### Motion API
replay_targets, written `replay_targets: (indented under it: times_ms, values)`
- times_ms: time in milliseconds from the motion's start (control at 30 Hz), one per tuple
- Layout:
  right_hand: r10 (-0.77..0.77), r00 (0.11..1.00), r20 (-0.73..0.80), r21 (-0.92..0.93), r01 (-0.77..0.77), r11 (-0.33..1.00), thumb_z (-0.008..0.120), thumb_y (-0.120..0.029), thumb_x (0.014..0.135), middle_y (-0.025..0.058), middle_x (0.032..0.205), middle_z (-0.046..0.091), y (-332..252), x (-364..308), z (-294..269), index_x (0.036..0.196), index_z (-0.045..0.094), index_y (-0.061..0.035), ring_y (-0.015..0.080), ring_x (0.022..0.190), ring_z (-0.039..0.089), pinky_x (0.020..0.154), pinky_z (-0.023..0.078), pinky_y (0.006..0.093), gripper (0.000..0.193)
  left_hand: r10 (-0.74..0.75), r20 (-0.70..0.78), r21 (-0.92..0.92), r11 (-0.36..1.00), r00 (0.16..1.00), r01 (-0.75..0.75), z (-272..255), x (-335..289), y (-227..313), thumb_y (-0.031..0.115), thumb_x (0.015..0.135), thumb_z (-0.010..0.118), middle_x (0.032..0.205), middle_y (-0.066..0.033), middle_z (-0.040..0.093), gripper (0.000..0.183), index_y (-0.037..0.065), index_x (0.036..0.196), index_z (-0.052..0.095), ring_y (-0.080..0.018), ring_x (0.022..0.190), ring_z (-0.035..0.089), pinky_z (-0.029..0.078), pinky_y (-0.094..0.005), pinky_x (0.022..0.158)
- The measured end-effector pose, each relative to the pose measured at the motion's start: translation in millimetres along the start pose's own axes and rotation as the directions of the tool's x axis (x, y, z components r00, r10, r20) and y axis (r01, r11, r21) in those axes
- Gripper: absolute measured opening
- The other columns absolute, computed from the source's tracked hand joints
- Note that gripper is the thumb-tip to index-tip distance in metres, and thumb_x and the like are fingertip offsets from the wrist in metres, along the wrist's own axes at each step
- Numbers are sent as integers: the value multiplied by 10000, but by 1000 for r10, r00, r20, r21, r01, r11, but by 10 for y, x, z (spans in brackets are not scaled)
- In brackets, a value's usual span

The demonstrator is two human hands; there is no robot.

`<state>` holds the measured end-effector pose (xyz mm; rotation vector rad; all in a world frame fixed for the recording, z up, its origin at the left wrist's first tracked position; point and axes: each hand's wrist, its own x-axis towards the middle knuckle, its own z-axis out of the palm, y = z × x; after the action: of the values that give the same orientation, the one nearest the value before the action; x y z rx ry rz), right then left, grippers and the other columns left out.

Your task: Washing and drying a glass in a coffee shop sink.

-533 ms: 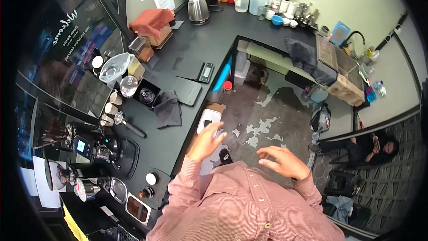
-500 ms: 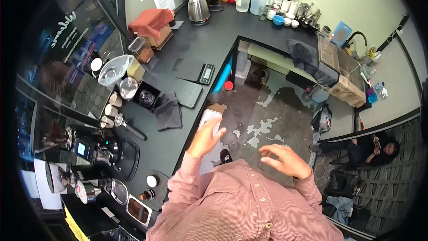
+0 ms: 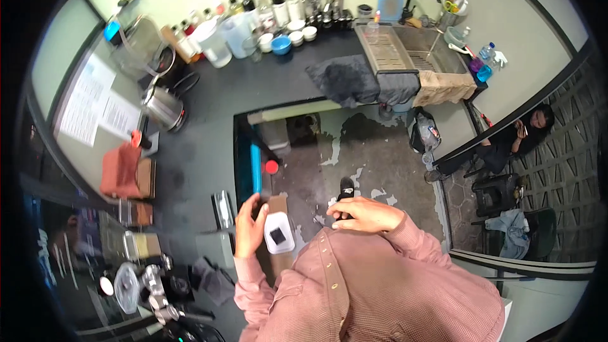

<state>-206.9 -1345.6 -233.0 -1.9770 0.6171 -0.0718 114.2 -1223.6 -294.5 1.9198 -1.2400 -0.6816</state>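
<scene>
My left hand (image 3: 251, 224) hovers at the counter's inner edge, thumb and fingers apart, holding nothing. Just right of it, lower down, is a white container (image 3: 275, 246) with a black square on it, standing on a brown cardboard piece (image 3: 277, 203). My right hand (image 3: 367, 214) hangs in front of my shirt over the floor, its fingers loosely bent and apart, touching nothing that I can see. Nearest to the left hand on the counter are a scale (image 3: 222, 209) and a dark cloth (image 3: 211, 280).
Along the back counter stand an electric kettle (image 3: 163, 107), pitchers (image 3: 212, 44), bottles and a blue bowl (image 3: 280, 44). A dark towel (image 3: 345, 82) lies beside the sink (image 3: 415, 47). A black bag (image 3: 425, 132) rests by the wall. Beyond it sits a person (image 3: 522, 136).
My view has turned right, toward the sink side. The left hand no longer covers the white container and is now beside it. My right hand has come in closer to my body.
</scene>
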Motion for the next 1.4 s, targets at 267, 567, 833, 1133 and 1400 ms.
replay_targets:
  times_ms: [267, 567, 833, 1133, 1400]
  values:
    - [222, 901, -372, 177, -166, 970, 724, -381, 905, 156, 965, 750, 1595, 1217, -1546, 1087, 698, -35, 302, 898, 730, 795, 569, 412, 392, -160, 331, -390, 874, 930, 289, 1104, 1134, 363, 150, 995, 676, 1282, -155, 668, 423, -49, 1353, 572, -173, 1186, 627, 482, -293, 1030]
    - [112, 778, -618, -365, -410, 836, 710, -321, 871, 201, 811, 721, 2365, 2677, -1821, 785, 755, -61, 372, 805, 729, 742, 561, 491, 278, -158, 313, -394, 876, 936, 280, 1363, 1939, 585, 159, 1011, 653, 1312, -186, 646, 434, -51, 1375, 548, -195, 1204, 614, 480, -308, 1035]
    - [347, 878, -331, 16, -363, 932, 611, -441, 924, 178, 748, 712, 2248, 2866, -2053, 813, 738, -48, 339, 789, 732, 766, 558, 449, 427, -228, 116, -371, 893, 967, 255, 808, 2190, 101, 231, 1020, 648, 1250, -162, 680, 444, -47, 1359, 577, -195, 1146, 637, 495, -318, 997]
    - [58, 926, -373, -236, -155, 959, 583, -463, 1025, 67, 580, 548, 1782, 3475, -2558, 682, 608, 23, 123, 591, 483, 581, 420, 357, 596, -342, -121, -255, 918, 932, 304, 192, 2011, -382, 367, 1003, 619, 1257, -209, 678, 466, 1, 1291, 626, -336, 1155, 664, 515, -415, 991]
    - [-136, 912, 388, -249, 246, 937, 651, -260, 1008, -29, 672, 535, 796, 4399, -1141, 888, 656, -8, 65, 650, 456, 592, 397, 274, 279, -420, -423, -261, 905, 803, 336, 48, 1283, -554, 343, 1000, 614, 1280, -191, 659, 423, 38, 1292, 622, -356, 1190, 624, 492, -423, 1012]
